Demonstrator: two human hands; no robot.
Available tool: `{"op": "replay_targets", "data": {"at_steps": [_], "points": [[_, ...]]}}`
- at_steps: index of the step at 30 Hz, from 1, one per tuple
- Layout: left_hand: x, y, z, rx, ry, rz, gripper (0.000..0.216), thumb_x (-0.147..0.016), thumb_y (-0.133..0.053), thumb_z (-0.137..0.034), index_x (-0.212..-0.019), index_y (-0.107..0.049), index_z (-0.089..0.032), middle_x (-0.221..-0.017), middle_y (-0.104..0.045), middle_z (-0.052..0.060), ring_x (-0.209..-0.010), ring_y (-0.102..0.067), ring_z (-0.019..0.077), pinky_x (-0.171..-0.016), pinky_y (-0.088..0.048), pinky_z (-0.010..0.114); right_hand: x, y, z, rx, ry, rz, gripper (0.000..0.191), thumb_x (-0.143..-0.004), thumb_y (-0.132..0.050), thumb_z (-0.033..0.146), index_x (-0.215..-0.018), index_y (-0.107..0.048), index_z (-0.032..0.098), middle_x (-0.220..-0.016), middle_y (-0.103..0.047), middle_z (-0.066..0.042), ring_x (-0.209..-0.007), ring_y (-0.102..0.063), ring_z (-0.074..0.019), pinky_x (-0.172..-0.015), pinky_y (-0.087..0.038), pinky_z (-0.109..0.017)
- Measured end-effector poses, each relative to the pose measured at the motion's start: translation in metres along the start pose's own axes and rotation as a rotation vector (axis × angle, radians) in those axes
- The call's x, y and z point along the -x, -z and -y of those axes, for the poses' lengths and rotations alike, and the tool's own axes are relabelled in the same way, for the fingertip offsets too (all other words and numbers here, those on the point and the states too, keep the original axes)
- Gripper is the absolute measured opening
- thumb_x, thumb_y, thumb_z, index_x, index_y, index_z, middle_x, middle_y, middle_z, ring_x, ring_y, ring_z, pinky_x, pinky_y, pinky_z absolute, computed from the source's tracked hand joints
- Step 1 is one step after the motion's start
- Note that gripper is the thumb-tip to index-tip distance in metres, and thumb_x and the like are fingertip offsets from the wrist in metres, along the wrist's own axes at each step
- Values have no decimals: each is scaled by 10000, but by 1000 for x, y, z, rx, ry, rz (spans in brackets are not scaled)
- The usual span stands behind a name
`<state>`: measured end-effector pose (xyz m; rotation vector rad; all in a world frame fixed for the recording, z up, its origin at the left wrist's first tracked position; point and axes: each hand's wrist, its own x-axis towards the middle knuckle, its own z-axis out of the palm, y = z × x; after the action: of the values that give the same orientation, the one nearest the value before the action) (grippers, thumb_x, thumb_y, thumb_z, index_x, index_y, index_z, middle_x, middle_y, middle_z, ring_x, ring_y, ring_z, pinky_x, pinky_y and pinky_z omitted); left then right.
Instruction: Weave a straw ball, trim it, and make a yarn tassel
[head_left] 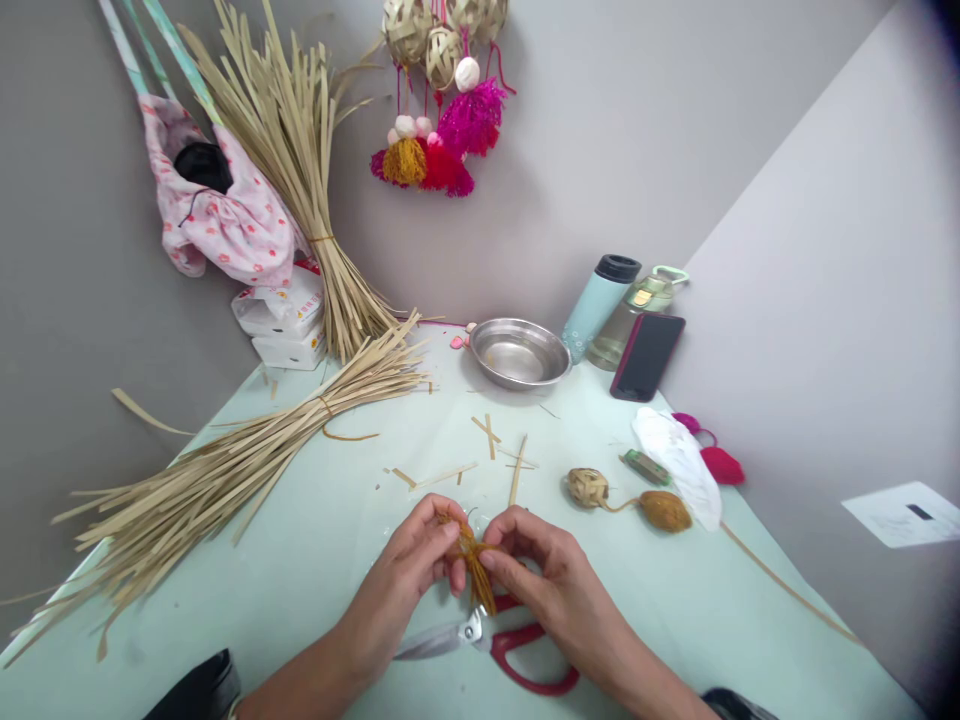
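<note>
- Mustard yarn tassel (481,580): soft, stringy strands, held between both hands above the bench (285,600); upper end partly covered by fingers.
- Left hand (420,552): thumb and fingers pinching the tassel's upper part.
- Right hand (541,562): thumb and forefinger gripping yarn at its side; remaining fingers curled, partly obscured.
- Scissors (472,630): metal blades, red looped handles, lying beneath the hands; one loop partly hidden.
- Woven ball (587,487): flat plaited strips, near an oval mustard yarn ball (665,511).
- Dry strip bundle (300,430): flat, tan, tied, splayed.
- Bowl (520,353): round, shiny metal; contents indistinct.
- Hanging woven balls (444,56): cut off above.
</note>
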<state>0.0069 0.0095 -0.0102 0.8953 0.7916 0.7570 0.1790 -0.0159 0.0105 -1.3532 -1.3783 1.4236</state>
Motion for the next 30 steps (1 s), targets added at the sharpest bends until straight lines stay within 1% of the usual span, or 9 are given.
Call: {"op": "replay_targets", "data": {"at_steps": [3, 7, 10, 14, 19, 21, 23, 26, 30], "points": [[1, 0, -2, -100, -10, 55, 83, -875, -542, -265, -924, -547, -197, -658, -526, -31, -672, -476, 135, -693, -366, 269, 0, -2, 1, -30, 16, 11, 122, -886, -585, 257, -804, -535, 183, -630, -535, 33, -597, -501, -123, -555, -401, -235], [-2, 0, 1, -185, -1, 40, 111, -886, -510, -273, -825, -533, -184, -554, -488, -51, -581, -454, 123, -648, -362, 266, 1, -4, 5, 3, 84, 24, 109, -858, -592, 183, -772, -525, 189, -730, -544, 20, -612, -498, -114, -565, -412, -235], [-5, 1, 5, -117, -9, -20, 163, -917, -447, -296, -814, -515, -191, -621, -504, -45, -549, -466, 108, -603, -366, 258, 2, -3, 5, 68, 130, 20, 122, -849, -580, 139, -748, -529, 186, -820, -546, 3, -658, -511, -115, -594, -428, -235], [-5, 2, 7, 20, -27, -74, 199, -935, -422, -341, -810, -490, -202, -692, -489, -46, -533, -480, 99, -548, -359, 249, 2, -3, 5, 100, 149, 14, 130, -841, -576, 111, -747, -529, 188, -838, -545, 1, -671, -518, -119, -607, -435, -239], [-1, 3, 2, 14, -43, 11, 54, -877, -492, -231, -895, -532, -201, -748, -539, -23, -641, -498, 120, -653, -395, 262, 1, -3, 3, 71, 147, 1, 129, -853, -566, 130, -748, -520, 190, -853, -543, -3, -658, -523, -120, -596, -440, -247], [0, 3, 2, -65, -46, 43, 50, -850, -531, -208, -895, -544, -193, -688, -539, -29, -638, -483, 123, -670, -387, 259, 1, -4, 3, 74, 151, 6, 131, -849, -573, 132, -742, -523, 189, -853, -546, -3, -657, -524, -119, -598, -440, -247], [-1, 2, 2, -128, -36, 48, 67, -862, -543, -248, -840, -534, -186, -588, -505, -47, -590, -463, 117, -655, -380, 254, 2, -4, 2, 80, 151, 15, 126, -848, -573, 130, -747, -529, 190, -847, -553, -3, -665, -530, -123, -605, -443, -249], [-3, 1, 5, -123, -11, -20, 187, -898, -517, -356, -808, -494, -193, -560, -480, -66, -505, -452, 95, -584, -371, 238, 3, -4, 3, 107, 150, 18, 124, -841, -571, 123, -744, -534, 190, -832, -561, -4, -685, -535, -131, -625, -448, -253], [-4, 0, 6, -19, -34, -147, 237, -919, -467, -437, -830, -461, -218, -691, -530, -56, -472, -498, 84, -498, -379, 225, 3, -4, 5, 106, 133, -6, 107, -831, -574, 141, -741, -539, 187, -819, -567, -7, -680, -524, -129, -606, -433, -240]]}}
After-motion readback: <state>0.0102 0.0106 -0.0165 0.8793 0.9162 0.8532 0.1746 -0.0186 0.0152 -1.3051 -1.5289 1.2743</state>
